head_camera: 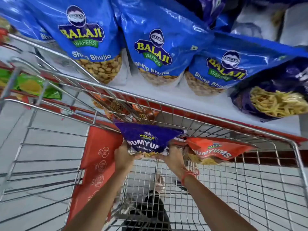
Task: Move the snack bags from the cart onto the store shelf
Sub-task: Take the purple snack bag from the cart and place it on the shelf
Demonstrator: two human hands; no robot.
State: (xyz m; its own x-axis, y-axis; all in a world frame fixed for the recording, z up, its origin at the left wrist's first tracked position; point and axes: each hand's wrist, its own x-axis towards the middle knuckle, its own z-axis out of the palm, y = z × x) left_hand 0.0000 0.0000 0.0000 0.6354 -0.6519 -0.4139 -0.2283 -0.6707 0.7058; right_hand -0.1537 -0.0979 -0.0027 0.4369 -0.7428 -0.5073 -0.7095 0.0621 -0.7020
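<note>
Cart (216, 112) rim, perhaps blocking shelf (166, 92).

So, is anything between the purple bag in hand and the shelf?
The purple bag, held by the left hand and right hand, sits below the cart's front rim. That wire wall stands between it and the white shelf. It must lift over. Blue bags fill much of the shelf.

A snack bag (146, 139) sat between the left hand (123, 157) and right hand (173, 159), inside the cart (216, 117). Another bag (216, 150) lay to its right. The shelf (208, 104) stood beyond the cart.
</note>
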